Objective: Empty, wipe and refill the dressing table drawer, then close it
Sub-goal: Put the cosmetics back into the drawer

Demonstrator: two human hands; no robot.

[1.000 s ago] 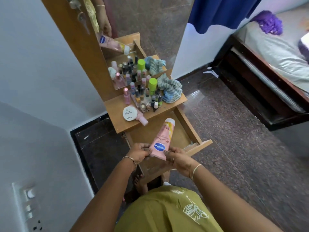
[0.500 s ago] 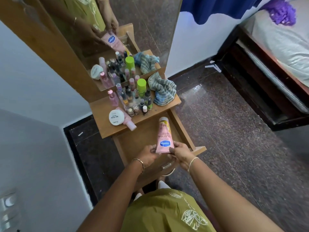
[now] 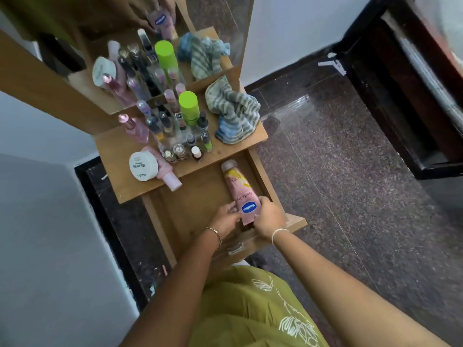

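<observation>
Gripping a pink plastic lotion tube [image 3: 238,189] in left hand [image 3: 225,217] and right hand [image 3: 270,217] inside the bare wooden drawer [image 3: 195,209], seemingly starting the refill, cosmetic bottles [image 3: 175,136] waiting on the tabletop [image 3: 130,190].

Speckled grey-brown stone floor [image 3: 363,209] fills the rt side. White walls: one at left [image 3: 45,246], one at back [image 3: 288,28] w/ dark skirting [image 3: 288,71] at its base. Small white scrap [image 3: 332,63] lies on the floor by that skirting. Dark wooden bed frame [image 3: 413,108] at upper rt. Mirror [image 3: 220,16] up top.
</observation>
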